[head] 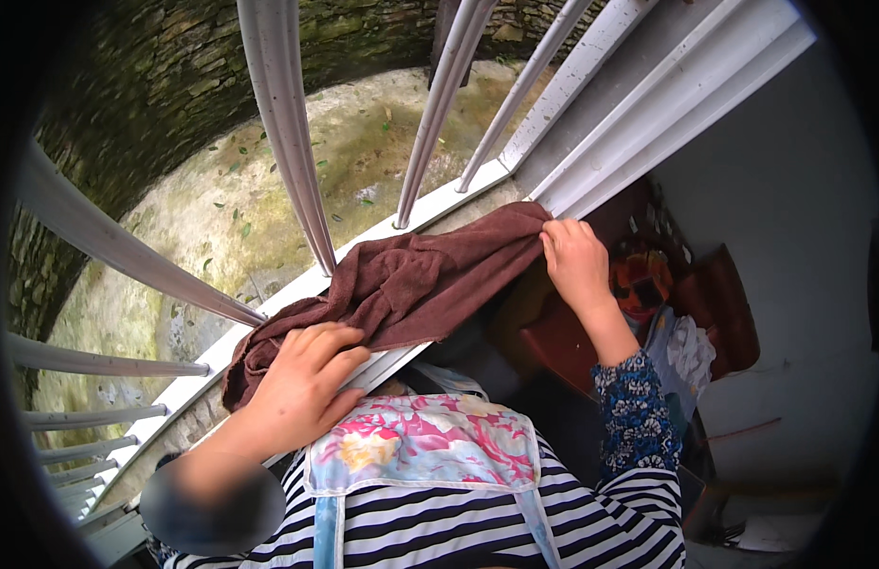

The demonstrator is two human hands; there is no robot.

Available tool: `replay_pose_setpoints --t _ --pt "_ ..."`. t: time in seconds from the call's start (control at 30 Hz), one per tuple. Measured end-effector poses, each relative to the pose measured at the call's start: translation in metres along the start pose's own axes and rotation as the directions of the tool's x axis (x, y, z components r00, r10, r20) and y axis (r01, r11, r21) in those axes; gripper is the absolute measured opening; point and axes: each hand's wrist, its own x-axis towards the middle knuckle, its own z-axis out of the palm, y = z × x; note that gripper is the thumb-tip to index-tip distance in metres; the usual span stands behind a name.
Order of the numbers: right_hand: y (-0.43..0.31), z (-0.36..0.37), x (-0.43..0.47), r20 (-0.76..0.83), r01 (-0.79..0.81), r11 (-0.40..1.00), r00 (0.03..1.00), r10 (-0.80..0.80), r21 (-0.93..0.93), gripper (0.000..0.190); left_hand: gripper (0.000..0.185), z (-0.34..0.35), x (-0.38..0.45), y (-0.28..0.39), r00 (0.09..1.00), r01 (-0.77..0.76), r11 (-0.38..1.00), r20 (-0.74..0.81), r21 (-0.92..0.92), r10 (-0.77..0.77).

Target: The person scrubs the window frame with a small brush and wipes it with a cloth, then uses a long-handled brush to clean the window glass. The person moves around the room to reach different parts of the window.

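Note:
A crumpled brown towel (411,274) lies along the window sill, against the feet of the window bars. Its far right corner is pinched in my right hand (578,259), beside the white window frame. My left hand (304,387) rests palm down at the towel's left end, fingers a little apart and thumb extended over the sill's inner edge. The towel's folds bunch up between the two hands, and part of its left end is hidden behind my left hand.
White metal bars (286,142) rise from the sill's outer rail (368,238). Outside is a mossy concrete ground (361,149) with fallen leaves, below a stone wall (176,71). Indoors, a reddish-brown chair (724,313) and a pale plastic bag (685,355) stand at the right.

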Motion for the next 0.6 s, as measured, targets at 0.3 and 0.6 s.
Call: replay_pose_setpoints --t 0.3,0.6 --pt "-0.007 -0.016 0.007 0.045 -0.169 0.932 0.986 0.163 0.32 0.011 0.035 0.019 -0.044 -0.016 0.981 0.015 0.992 -0.188 -0.127 -0.039" --pt "-0.065 -0.016 -0.027 -0.03 0.061 0.96 0.998 -0.055 0.274 0.015 0.035 0.023 -0.047 -0.018 0.981 -0.005 0.996 -0.191 -0.09 -0.012"
